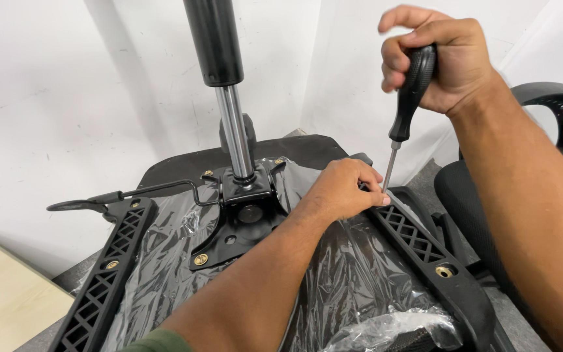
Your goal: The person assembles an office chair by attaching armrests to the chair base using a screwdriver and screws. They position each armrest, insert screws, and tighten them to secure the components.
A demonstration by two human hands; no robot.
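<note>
The black-handled screwdriver with a thin steel shaft (pixel 406 104) stood nearly upright, its tip down at the far end of the right black lattice plastic armrest bracket (pixel 418 244). The right hand (pixel 434 55) was clenched around its handle; the left hand (pixel 343 189) pinched something small (hidden by the fingers) beside the tip. Both rested over the upturned plastic-wrapped black chair seat (pixel 333 274), near the black metal tilt plate (pixel 239 221) and chrome gas cylinder (pixel 232 124).

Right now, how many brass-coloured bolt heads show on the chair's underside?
5: two on the left armrest bracket; two on the centre plate; one on the right armrest bracket. The hands may hide more.
</note>
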